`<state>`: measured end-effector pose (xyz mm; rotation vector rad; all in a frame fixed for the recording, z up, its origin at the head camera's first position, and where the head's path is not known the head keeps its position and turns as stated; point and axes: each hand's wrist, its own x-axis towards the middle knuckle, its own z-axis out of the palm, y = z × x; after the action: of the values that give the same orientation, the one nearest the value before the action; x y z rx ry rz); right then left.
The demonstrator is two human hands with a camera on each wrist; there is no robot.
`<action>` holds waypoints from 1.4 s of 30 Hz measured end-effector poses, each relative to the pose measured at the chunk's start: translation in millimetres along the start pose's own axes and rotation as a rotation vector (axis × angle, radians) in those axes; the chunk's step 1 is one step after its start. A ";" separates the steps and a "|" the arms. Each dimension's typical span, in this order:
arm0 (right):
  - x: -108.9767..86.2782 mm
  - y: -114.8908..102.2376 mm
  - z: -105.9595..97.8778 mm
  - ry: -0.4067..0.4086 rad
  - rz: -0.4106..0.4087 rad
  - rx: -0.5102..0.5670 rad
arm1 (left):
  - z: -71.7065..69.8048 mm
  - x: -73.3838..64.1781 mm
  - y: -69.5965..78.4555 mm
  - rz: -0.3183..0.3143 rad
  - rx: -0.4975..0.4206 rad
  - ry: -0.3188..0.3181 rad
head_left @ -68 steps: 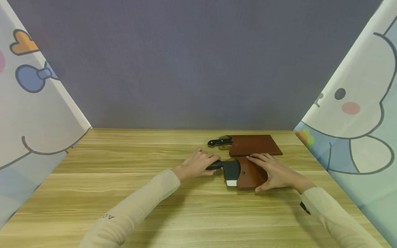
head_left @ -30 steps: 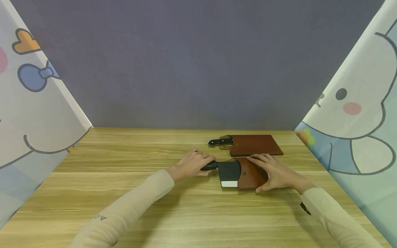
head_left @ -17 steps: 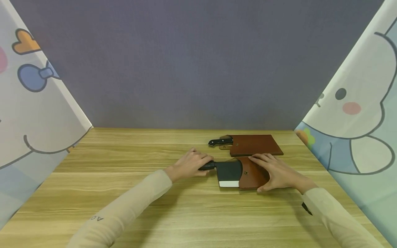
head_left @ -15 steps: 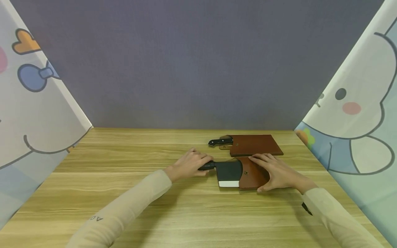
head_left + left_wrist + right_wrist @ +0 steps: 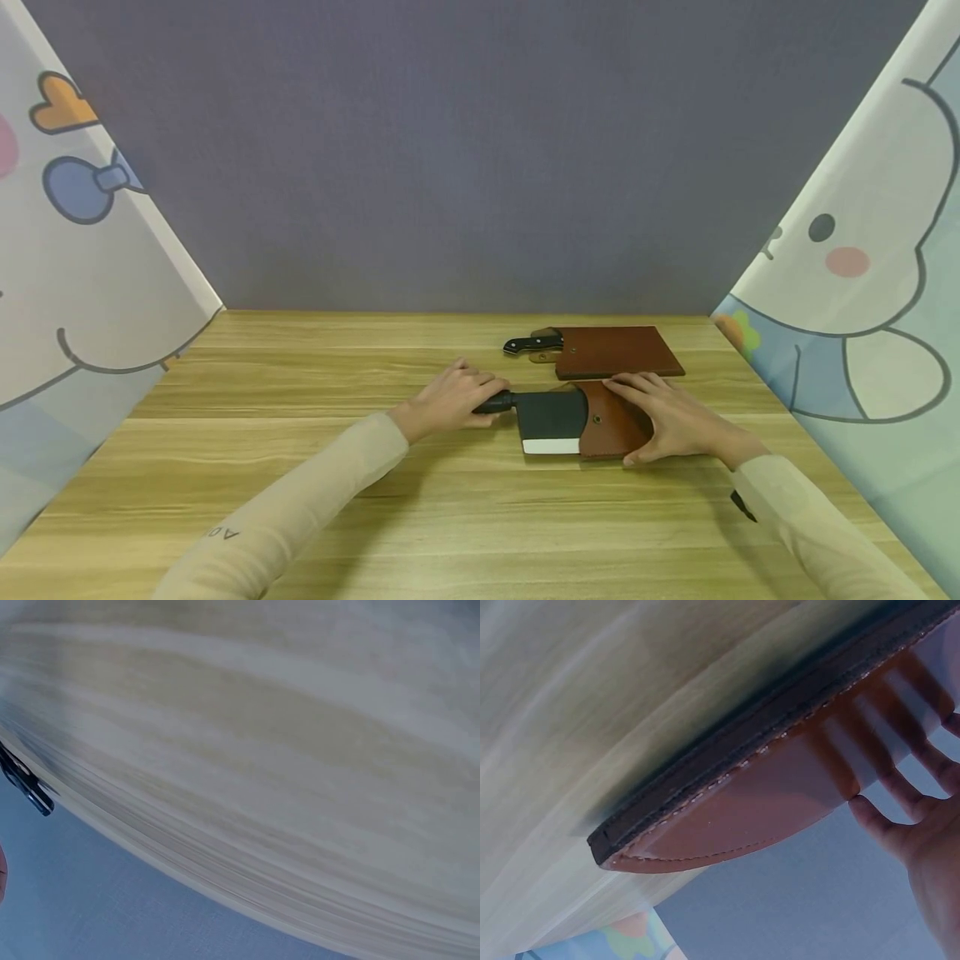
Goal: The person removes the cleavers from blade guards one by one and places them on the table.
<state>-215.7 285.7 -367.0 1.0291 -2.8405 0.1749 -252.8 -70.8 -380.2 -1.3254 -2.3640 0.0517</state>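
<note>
In the head view my left hand (image 5: 456, 397) grips the black handle of a cleaver (image 5: 552, 417), whose dark blade has a bright strip along its near edge. The right part of that blade is hidden inside a brown leather sheath (image 5: 609, 423) with a metal snap. My right hand (image 5: 677, 422) spans the sheath from the right and holds it across its width, thumb at the near edge and fingertips at the far one. The right wrist view shows the stitched sheath (image 5: 735, 817) close up, lying on the table, with the fingertips (image 5: 859, 806) at its upper face.
Just behind lies a second, larger brown sheath (image 5: 618, 350) with a black riveted knife handle (image 5: 534, 343) sticking out leftward. A grey panel (image 5: 465, 158) rises at the wooden table's (image 5: 337, 358) back edge. Cartoon-printed panels stand on both sides.
My left hand has drawn the cleaver leftward, so more of its blade shows outside the sheath. My right hand and the sheath have stayed almost in place.
</note>
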 end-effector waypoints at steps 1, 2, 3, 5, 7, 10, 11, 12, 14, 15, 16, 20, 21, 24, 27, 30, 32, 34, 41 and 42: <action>-0.1 0.2 0.2 -0.001 0.001 0.001 | 0.2 -0.4 -0.2 0.000 0.001 0.001; -0.1 0.4 0.4 -0.001 0.001 0.001 | 0.4 -0.9 -0.4 0.000 0.002 0.004; -0.2 0.6 0.6 0.000 0.001 0.001 | 0.6 -1.4 -0.7 -0.001 0.002 0.005; -0.4 0.9 0.6 0.002 0.000 -0.001 | 1.1 -2.3 -1.2 0.001 0.003 0.010; -0.5 1.2 0.6 0.005 -0.001 -0.002 | 1.4 -3.1 -1.6 0.002 0.004 0.012; -0.9 1.2 0.0 0.005 0.000 -0.001 | 1.6 -4.2 -2.2 0.005 0.006 0.018; -0.9 1.2 0.0 0.004 0.000 0.000 | 1.6 -4.7 -2.4 0.005 0.007 0.018; -0.9 1.3 -0.1 0.004 0.001 0.001 | 1.4 -5.1 -2.6 0.004 0.006 0.018; -0.9 1.2 -0.1 0.001 0.003 0.001 | 1.2 -5.9 -3.0 0.006 0.002 0.020; -0.8 1.2 -0.1 0.000 0.004 0.000 | 1.1 -6.4 -3.2 0.007 0.001 0.019; -0.9 1.2 -0.1 -0.001 0.004 0.000 | 0.9 -6.8 -3.3 0.007 -0.001 0.018; -1.1 1.0 -0.2 -0.003 0.004 -0.001 | 0.1 -8.8 -3.7 0.004 -0.009 0.009; -1.1 1.0 -0.2 -0.003 0.004 -0.002 | -0.3 -9.2 -3.8 0.002 -0.011 0.005; -1.1 1.1 -0.1 0.001 0.001 -0.004 | -0.7 -10.3 -4.5 -0.005 -0.023 -0.001; -0.8 1.4 0.4 0.005 -0.004 -0.008 | -0.9 -11.2 -5.2 -0.008 -0.032 -0.004; -0.5 1.7 0.4 0.007 -0.009 -0.010 | -1.4 -12.4 -6.0 -0.007 -0.033 -0.003; -0.6 2.1 0.4 0.008 -0.009 -0.008 | -1.6 -13.3 -6.5 -0.006 -0.029 -0.003; -0.8 2.5 0.4 0.008 -0.007 -0.006 | -2.0 -13.9 -6.9 -0.004 -0.023 -0.002; -1.2 3.6 1.3 0.005 -0.004 -0.009 | -2.6 -16.7 -8.6 0.009 -0.019 0.020; -1.3 3.7 1.3 0.006 -0.006 -0.007 | -2.4 -17.2 -9.0 0.011 -0.017 0.024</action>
<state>-217.2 289.1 -368.7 1.0336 -2.8301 0.1678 -251.3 -90.2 -381.8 -1.3395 -2.3419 0.0183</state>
